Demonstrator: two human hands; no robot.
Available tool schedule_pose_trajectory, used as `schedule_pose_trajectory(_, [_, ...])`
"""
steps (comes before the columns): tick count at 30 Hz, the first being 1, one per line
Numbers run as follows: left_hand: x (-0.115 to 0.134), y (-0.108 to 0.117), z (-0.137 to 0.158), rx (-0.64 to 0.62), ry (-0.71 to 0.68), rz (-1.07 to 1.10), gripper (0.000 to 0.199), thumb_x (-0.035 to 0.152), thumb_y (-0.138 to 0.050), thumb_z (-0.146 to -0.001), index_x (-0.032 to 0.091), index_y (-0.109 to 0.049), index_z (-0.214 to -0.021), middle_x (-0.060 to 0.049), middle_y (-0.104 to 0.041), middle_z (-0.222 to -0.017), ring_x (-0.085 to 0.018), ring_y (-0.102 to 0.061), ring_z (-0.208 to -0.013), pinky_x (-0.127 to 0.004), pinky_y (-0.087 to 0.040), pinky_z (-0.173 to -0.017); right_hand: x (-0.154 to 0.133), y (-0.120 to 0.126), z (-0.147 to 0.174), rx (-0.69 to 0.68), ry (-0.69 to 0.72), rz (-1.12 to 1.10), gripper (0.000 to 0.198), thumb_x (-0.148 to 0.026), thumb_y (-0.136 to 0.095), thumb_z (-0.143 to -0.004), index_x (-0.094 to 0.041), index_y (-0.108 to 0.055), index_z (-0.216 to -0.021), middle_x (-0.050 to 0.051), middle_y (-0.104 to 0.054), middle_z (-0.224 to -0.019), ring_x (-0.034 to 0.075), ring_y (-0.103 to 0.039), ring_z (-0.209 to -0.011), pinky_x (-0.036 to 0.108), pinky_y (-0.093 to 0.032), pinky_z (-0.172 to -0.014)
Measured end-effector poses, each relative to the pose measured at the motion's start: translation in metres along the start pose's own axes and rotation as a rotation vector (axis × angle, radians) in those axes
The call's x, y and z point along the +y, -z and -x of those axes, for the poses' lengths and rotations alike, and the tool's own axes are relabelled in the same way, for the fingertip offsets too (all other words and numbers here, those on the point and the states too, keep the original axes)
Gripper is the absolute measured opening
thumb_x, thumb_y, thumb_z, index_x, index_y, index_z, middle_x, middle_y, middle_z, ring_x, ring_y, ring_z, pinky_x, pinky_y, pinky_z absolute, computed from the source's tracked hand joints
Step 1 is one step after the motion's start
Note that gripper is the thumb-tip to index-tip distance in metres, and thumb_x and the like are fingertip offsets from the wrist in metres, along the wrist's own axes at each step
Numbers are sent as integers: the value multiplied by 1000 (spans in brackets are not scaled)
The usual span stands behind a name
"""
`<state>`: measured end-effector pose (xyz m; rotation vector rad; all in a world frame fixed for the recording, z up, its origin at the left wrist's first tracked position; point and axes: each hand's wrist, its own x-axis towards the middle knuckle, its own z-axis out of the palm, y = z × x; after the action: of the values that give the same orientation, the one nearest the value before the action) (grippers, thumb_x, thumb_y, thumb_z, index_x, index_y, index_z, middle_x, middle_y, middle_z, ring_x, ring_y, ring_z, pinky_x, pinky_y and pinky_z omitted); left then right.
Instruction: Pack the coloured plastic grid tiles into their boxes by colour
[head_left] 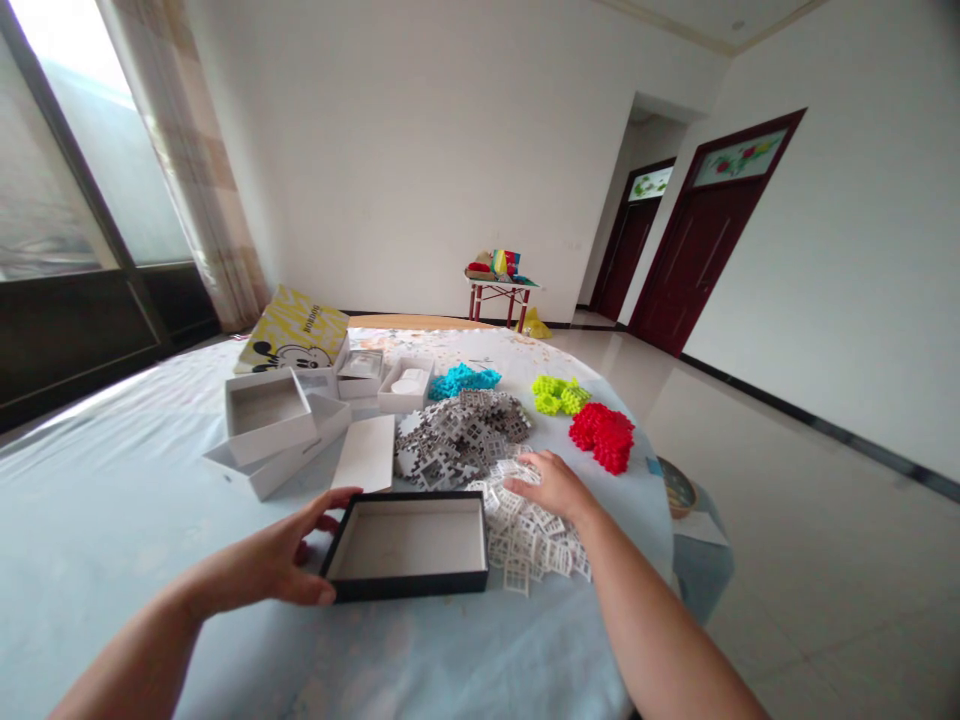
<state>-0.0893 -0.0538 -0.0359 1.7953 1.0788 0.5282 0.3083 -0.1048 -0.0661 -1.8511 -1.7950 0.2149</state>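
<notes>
A shallow black box (409, 585) with a pale, bare inside lies on the table in front of me. My left hand (296, 560) grips its left end, thumb at the near corner and fingers at the far one. Right of the box spreads a heap of small white plastic window-frame pieces (536, 540). Over the upper part of that heap is my right hand (553, 485), thumb and fingers apart; whether the fingertips touch the pieces is hard to tell. Behind the heap rises a pile of grey interlocking pieces (457, 435).
Blue (465, 380), lime green (559, 395) and red pieces (602, 438) lie in clusters farther back and right. White boxes (270, 415), a white flat panel (366, 455) and a yellow cartoon bag (296, 330) occupy the left. The round table's cloth-covered edge (660, 520) drops away at right.
</notes>
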Motion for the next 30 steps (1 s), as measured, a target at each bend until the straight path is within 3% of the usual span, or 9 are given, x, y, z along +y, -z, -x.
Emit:
schedule_pose_trajectory(3, [3,-2,-4,-156,-11,-44,85,31,-76,-56,28,-37,-131,-6,-60,-104,-21,-64,-73,-32,-52,-68,1,-2,0,-15,-7,16,53,-54,-60,-70,-18,-61,-110,12,-60,-105,25,-55,-104,35,-41,-89])
schedule_pose_trajectory(10, [13,-15,-9,-114,-54,-105,86,34,-74,-59,28,-29,-132,-9,-51,-120,-28,-58,-100,-34,-50,-77,13,-9,-6,37,-12,-62,30,-39,-58,-76,-19,-64,-97,8,-62,-96,20,-60,-88,31,-45,-81])
schedule_pose_trajectory(15, [0,-12,-9,-132,-150,-117,92,36,-72,-62,30,-19,-136,-12,-40,-133,-27,-51,-109,-36,-49,-79,14,-10,-6,81,-11,-135,25,-37,-57,-76,-19,-67,-90,8,-64,-92,20,-61,-86,30,-46,-78])
schedule_pose_trajectory(17, [-2,-12,-7,-35,-164,-166,88,43,-70,-62,27,-22,-135,-13,-43,-128,-26,-53,-105,-35,-50,-75,14,-10,-5,103,-8,-166,24,-36,-57,-75,-18,-67,-89,9,-65,-91,21,-62,-86,30,-47,-78])
schedule_pose_trajectory(21, [19,-29,11,518,-190,-457,53,54,-61,-66,19,-53,-106,-7,-55,-94,-22,-59,-78,-34,-49,-66,18,-13,-6,153,-38,-250,25,-37,-60,-72,-18,-68,-85,9,-67,-89,21,-63,-84,31,-47,-78])
schedule_pose_trajectory(22, [29,-39,19,578,-216,-515,38,52,-54,-74,20,-57,-94,-4,-55,-84,-19,-57,-70,-32,-47,-63,20,-14,-6,163,-45,-270,25,-38,-61,-71,-18,-68,-84,9,-68,-89,21,-63,-84,32,-47,-78])
schedule_pose_trajectory(24, [49,-65,36,458,-378,-527,23,39,-45,-84,21,-57,-79,-1,-55,-75,-14,-55,-63,-27,-45,-60,22,-15,-6,175,-49,-299,26,-39,-61,-70,-18,-68,-84,8,-68,-87,21,-64,-83,32,-47,-78])
schedule_pose_trajectory(26, [64,-95,52,221,-549,-538,19,29,-43,-87,22,-57,-76,0,-57,-72,-11,-55,-61,-22,-43,-57,24,-16,-6,183,-46,-312,26,-39,-61,-70,-18,-68,-84,8,-69,-87,22,-64,-84,32,-47,-79])
schedule_pose_trajectory(30, [65,-146,64,-123,-891,-725,4,24,-57,-79,24,-56,-76,1,-61,-72,-12,-56,-62,-23,-40,-54,25,-15,-3,210,-49,-336,27,-40,-60,-71,-17,-68,-84,8,-70,-86,21,-64,-83,33,-48,-78])
